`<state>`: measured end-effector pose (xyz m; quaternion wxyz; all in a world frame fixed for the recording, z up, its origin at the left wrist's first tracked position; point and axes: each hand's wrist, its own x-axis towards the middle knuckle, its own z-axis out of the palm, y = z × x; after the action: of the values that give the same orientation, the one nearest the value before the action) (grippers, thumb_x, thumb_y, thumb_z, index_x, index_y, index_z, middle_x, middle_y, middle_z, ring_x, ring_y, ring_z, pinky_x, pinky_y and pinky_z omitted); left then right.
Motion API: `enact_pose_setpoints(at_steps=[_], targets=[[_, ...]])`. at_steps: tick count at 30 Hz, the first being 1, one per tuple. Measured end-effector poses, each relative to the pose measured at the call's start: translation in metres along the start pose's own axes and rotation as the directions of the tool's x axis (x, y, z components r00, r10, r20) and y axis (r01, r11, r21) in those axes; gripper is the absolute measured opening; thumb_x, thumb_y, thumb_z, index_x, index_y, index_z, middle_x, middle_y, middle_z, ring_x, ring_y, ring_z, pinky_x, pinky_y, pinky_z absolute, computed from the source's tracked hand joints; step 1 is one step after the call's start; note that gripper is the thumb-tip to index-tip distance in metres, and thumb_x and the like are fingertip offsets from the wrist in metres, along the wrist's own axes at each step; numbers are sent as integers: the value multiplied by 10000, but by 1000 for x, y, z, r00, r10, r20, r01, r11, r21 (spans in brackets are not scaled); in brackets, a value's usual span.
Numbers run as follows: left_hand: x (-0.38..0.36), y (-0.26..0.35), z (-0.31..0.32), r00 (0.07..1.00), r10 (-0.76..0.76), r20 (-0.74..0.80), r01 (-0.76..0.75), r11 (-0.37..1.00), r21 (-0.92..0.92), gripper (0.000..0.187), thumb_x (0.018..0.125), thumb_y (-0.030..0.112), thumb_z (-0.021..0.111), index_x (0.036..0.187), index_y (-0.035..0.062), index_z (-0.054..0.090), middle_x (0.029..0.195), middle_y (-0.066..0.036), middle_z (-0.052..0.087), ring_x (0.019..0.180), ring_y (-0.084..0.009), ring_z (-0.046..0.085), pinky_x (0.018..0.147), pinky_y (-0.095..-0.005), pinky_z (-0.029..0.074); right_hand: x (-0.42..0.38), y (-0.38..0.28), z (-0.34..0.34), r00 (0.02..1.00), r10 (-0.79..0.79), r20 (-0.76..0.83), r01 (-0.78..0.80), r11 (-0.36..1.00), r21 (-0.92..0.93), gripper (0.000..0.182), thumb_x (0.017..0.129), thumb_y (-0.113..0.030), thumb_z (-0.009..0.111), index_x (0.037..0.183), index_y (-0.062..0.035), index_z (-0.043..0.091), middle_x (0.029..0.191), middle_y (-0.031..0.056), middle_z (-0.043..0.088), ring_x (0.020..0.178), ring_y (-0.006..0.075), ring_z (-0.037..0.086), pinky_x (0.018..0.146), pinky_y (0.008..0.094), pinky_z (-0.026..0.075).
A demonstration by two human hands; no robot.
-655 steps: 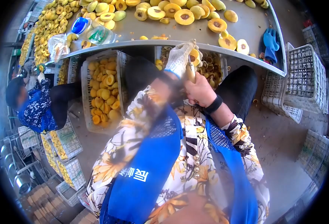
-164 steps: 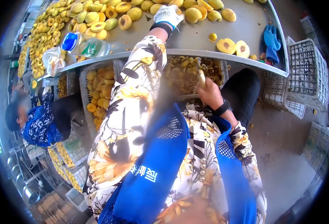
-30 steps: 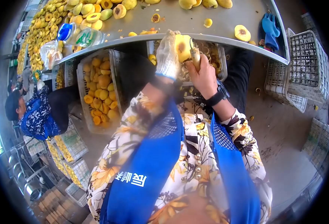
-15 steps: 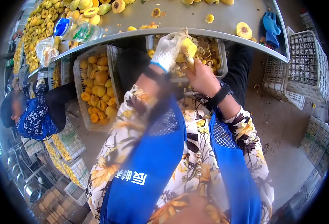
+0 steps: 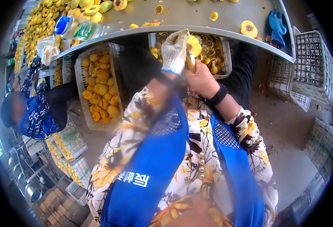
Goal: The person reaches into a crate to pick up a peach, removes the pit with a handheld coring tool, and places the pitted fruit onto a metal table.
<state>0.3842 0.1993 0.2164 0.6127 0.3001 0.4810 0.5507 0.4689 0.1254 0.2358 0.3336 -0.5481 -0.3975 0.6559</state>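
Fruit first: a yellow peach half sits in the gloved left hand, whose fingers are curled around it, just under the rim of the metal table. Right beside those fingers, the bare right hand is closed on a wooden-handled tool, its tip against the fruit. Directly beyond the fingertips lies a white crate of pits and scraps, tucked under the table. Off to the left of the gloved fingers stands another crate of whole peaches. Well past the fingertips, on the tabletop, lie a plastic bottle, a lone peach half and blue rubber gloves. Further left, another person in a dark floral sleeve bends over.
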Motion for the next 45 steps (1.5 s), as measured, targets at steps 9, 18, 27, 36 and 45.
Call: enact_pose_setpoints(at_steps=[9,18,27,36,45], targets=[[3,18,-4,969,-244,50,240,968,75,221,830,232,599,917,28,603,776,-31,601,654,-97,557,559,-221,457,-4,-2,-16,867,77,493,-410,671,617,91,881,-110,459,966,-80,471,548,-23,399,312,55,305,293,219,273],[13,63,-68,997,-69,-34,70,998,3,407,870,453,460,964,60,513,772,-72,591,591,-194,592,377,-231,392,25,39,-33,940,-332,80,329,817,-474,277,853,-206,508,1073,-44,458,623,100,508,487,222,518,430,321,440],[46,102,-99,823,556,113,-142,10,990,430,797,418,555,1062,82,598,1014,-136,616,920,-254,594,817,-311,438,29,45,-40,985,-141,-103,45,774,-632,361,758,-344,572,927,-28,525,768,238,586,751,407,561,663,455,446],[67,-9,190,710,-178,682,-699,-53,714,407,749,362,542,1090,141,564,1050,-115,596,1000,-286,550,836,-366,438,-25,42,-79,929,-246,-278,27,791,-611,345,762,-326,597,894,-16,522,787,262,574,769,430,546,662,448,444],[50,21,171,596,48,801,-790,215,575,363,676,265,625,1001,103,616,973,-124,621,910,-281,589,809,-330,457,-46,56,-111,585,-373,-720,148,922,-358,327,783,-101,605,1068,-28,461,673,44,579,431,72,478,378,207,377]])
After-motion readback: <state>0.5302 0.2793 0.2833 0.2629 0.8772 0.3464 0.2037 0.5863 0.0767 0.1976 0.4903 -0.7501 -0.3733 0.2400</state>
